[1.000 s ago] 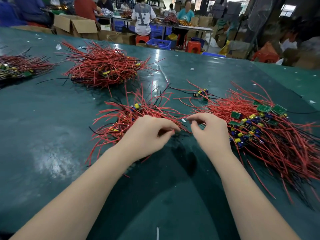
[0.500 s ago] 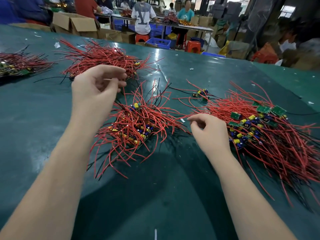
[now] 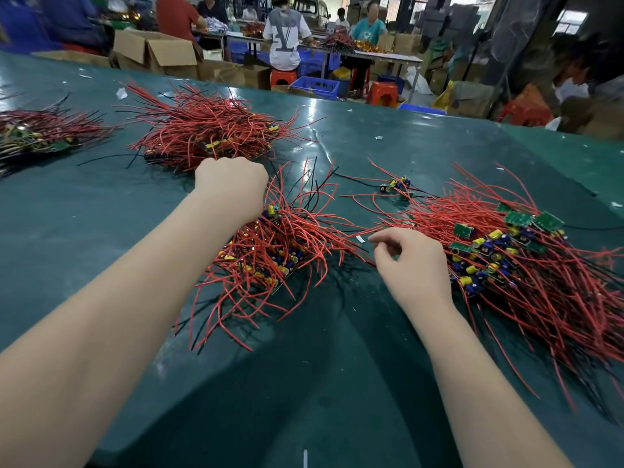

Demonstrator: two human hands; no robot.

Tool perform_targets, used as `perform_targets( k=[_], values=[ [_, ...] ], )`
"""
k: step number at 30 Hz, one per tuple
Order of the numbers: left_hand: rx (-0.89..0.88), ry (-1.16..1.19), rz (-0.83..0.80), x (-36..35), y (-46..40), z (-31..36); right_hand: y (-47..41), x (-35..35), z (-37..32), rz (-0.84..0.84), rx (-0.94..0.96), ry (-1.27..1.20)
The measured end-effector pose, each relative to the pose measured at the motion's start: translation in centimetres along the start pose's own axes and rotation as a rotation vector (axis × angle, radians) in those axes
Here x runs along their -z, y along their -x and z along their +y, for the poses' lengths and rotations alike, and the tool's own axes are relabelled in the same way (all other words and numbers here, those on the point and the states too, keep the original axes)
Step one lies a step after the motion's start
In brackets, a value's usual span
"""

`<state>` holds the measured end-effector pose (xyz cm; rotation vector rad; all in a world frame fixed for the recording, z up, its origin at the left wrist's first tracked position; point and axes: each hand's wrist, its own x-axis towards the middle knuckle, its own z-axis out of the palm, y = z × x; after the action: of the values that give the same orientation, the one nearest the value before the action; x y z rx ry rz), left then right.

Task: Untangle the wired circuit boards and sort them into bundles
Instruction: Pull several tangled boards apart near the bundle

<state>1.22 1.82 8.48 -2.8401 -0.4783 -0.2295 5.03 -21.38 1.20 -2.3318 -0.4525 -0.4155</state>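
Left hand (image 3: 233, 184) sits fisted at eleven o'clock of the middle bundle (image 3: 270, 255), its fingers hidden, grip unclear. Right hand (image 3: 412, 265) hovers loosely curled, empty, beside the tangled pile (image 3: 526, 265) at three o'clock.

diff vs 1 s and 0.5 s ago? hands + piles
The left hand left the near side of the middle pile, rose with fingers spread, and now sits fisted at the pile's far edge; whether it grips wires is hidden. The right hand stayed put beside the right pile, fingers curled, holding nothing visible. The far piles and the lone board did not move.
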Motion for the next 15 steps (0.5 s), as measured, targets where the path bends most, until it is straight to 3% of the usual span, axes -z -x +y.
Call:
perform_targets(
  k=[9, 15],
  values=[
    [-0.151, 0.242, -0.131, -0.6, -0.5, -1.2, 0.0, 0.1, -0.2, -0.014, -0.019, 0.008],
    [-0.087, 0.217, -0.121, -0.9, -0.6, -1.0, 0.2, 0.2, -0.3, -0.014, -0.035, -0.017]
  ],
)
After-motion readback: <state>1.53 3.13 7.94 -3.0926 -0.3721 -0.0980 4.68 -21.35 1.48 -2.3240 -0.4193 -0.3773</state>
